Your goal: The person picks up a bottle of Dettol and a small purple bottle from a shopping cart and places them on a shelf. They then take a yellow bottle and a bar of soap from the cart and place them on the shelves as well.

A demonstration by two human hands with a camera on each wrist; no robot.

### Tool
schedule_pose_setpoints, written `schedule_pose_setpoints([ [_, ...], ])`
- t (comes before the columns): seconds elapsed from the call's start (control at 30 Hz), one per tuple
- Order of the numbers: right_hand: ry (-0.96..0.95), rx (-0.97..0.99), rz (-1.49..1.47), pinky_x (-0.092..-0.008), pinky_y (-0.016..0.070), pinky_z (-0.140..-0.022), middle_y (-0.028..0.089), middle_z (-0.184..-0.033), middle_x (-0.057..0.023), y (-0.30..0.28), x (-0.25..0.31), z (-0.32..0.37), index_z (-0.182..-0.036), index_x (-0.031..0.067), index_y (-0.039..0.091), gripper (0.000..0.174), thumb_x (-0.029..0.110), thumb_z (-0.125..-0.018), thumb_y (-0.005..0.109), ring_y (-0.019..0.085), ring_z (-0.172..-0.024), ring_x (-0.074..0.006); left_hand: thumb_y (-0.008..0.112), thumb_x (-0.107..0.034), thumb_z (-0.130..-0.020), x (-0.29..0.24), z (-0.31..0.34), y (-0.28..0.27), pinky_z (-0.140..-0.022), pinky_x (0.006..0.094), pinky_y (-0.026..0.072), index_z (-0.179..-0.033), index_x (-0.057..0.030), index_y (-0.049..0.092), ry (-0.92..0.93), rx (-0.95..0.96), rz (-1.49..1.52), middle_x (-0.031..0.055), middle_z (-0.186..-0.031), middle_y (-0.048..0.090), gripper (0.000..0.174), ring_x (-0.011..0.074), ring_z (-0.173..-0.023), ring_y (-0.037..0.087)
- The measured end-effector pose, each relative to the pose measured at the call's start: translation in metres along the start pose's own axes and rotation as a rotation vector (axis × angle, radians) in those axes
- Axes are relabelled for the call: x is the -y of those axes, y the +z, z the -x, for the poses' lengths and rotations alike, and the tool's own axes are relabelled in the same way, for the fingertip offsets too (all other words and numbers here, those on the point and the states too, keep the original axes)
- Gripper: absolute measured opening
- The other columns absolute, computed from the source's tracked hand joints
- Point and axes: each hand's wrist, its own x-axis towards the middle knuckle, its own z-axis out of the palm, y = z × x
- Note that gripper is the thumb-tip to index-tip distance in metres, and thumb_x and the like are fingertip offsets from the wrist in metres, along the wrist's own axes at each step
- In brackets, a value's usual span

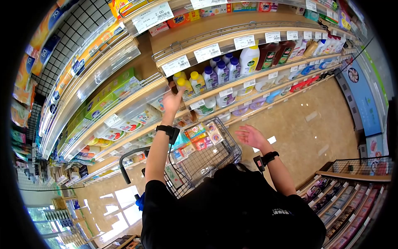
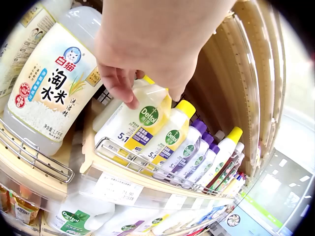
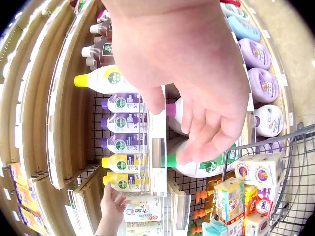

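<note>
My left hand (image 1: 172, 101) reaches to the shelf and grips the upper part of a yellow-capped Dettol bottle (image 2: 140, 120) at the end of a row. Its fingers (image 2: 120, 86) curl over the shoulder of the bottle, largely hiding the cap in the left wrist view. The bottle stands behind the wire rail (image 2: 147, 167). Beside it is another yellow-capped Dettol bottle (image 1: 197, 81), then several purple-capped ones (image 1: 222, 71). Holding nothing, my right hand (image 1: 251, 137) hovers beside the shopping cart (image 1: 219, 155), its fingers loosely bent.
Boxes and packs (image 1: 203, 139) lie in the cart. A large clear jug of dish soap (image 2: 54, 73) stands left of the Dettol row. Bigger bottles line the lower shelf (image 1: 244, 99). Product racks (image 1: 344, 199) stand behind on the right, and a blue display (image 1: 360, 95) ends the aisle.
</note>
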Motion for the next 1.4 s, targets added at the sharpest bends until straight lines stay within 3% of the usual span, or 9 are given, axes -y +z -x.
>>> schedule_pose_setpoints([
  [0.07,-0.005,0.002,0.014,-0.0361,0.0457,-0.089,0.058,-0.120,-0.0144,-0.002,-0.002,0.001,-0.124,0.0067,0.045,0.046,0.040,-0.092,0.050,0.058,-0.100,-0.0248,0.067,-0.040,-0.079,-0.005,-0.003,-0.005,-0.083,0.0360,0.0457,-0.119,0.0014,0.054,-0.064,-0.015,0.056,0.0197,-0.109,0.063,0.059,0.0281,-0.098,0.061],
  [0.13,-0.001,0.004,0.015,-0.0362,0.0457,-0.089,0.058,-0.120,-0.0142,-0.002,-0.001,0.002,-0.124,0.0068,0.046,0.046,0.040,-0.092,0.049,0.058,-0.100,-0.0247,0.064,-0.042,-0.081,0.001,-0.016,-0.001,-0.085,0.0364,0.0449,-0.119,0.0012,0.054,0.044,-0.131,0.141,0.0185,-0.110,0.062,0.059,0.0290,-0.099,0.060],
  [0.23,0.008,-0.005,0.009,-0.0365,0.0458,-0.089,0.058,-0.120,-0.0140,-0.001,0.000,0.003,-0.124,0.0071,0.046,0.045,0.040,-0.093,0.049,0.059,-0.099,-0.0245,0.062,-0.043,-0.083,-0.020,-0.023,-0.015,-0.090,0.0347,0.0419,-0.121,0.0001,0.053,-0.080,0.034,0.171,0.0160,-0.115,0.060,0.059,0.0280,-0.103,0.057],
  [0.33,0.000,-0.003,0.020,-0.0366,0.0458,-0.089,0.058,-0.120,-0.0138,-0.001,0.002,0.004,-0.123,0.0075,0.046,0.044,0.040,-0.093,0.048,0.059,-0.099,-0.0241,0.065,-0.049,-0.079,0.021,-0.056,0.022,-0.091,0.0354,0.0403,-0.119,-0.0028,0.054,0.021,-0.095,0.294,0.0152,-0.120,0.058,0.062,0.0275,-0.108,0.055],
  [0.43,-0.008,-0.004,0.003,-0.0363,0.0460,-0.089,0.058,-0.120,-0.0136,-0.002,0.003,0.009,-0.123,0.0078,0.047,0.043,0.040,-0.093,0.048,0.059,-0.098,-0.0236,0.061,-0.043,-0.085,0.037,-0.079,0.036,-0.098,0.0316,0.0346,-0.127,-0.0059,0.051,-0.022,0.110,0.400,0.0112,-0.127,0.053,0.057,0.0241,-0.114,0.049],
  [1.0,-0.024,-0.055,-0.006,-0.0350,0.0474,-0.084,0.059,-0.118,-0.0132,-0.016,-0.006,0.015,-0.123,0.0072,0.047,0.045,0.041,-0.092,0.049,0.060,-0.091,-0.0212,0.055,-0.039,-0.091,0.031,-0.082,0.037,-0.095,0.0295,0.0377,-0.132,-0.0094,0.049,-0.104,0.165,0.418,0.0087,-0.127,0.054,0.051,0.0204,-0.115,0.050],
  [1.1,-0.014,-0.050,-0.025,-0.0351,0.0471,-0.085,0.059,-0.118,-0.0132,-0.014,-0.004,0.016,-0.123,0.0069,0.046,0.047,0.041,-0.092,0.050,0.060,-0.092,-0.0215,0.050,-0.043,-0.093,0.035,-0.086,0.036,-0.106,0.0335,0.0264,-0.137,-0.0121,0.042,-0.141,0.262,0.375,0.0104,-0.141,0.042,0.054,0.0258,-0.130,0.037],
  [1.3,-0.011,-0.045,-0.033,-0.0352,0.0467,-0.085,0.059,-0.118,-0.0133,-0.016,-0.003,0.017,-0.124,0.0068,0.045,0.046,0.039,-0.092,0.050,0.060,-0.094,-0.0220,0.049,-0.046,-0.092,0.033,-0.082,0.036,-0.106,0.0339,0.0266,-0.136,-0.0114,0.043,-0.198,0.238,0.336,0.0119,-0.140,0.043,0.057,0.0276,-0.130,0.037],
  [1.4,-0.013,-0.052,-0.029,-0.0351,0.0469,-0.085,0.059,-0.118,-0.0135,-0.017,-0.004,0.016,-0.123,0.0071,0.046,0.045,0.039,-0.092,0.050,0.060,-0.094,-0.0222,0.053,-0.045,-0.089,0.034,-0.084,0.043,-0.086,0.0289,0.0432,-0.131,-0.0123,0.050,-0.206,0.145,0.270,0.0087,-0.123,0.058,0.053,0.0195,-0.107,0.054],
])
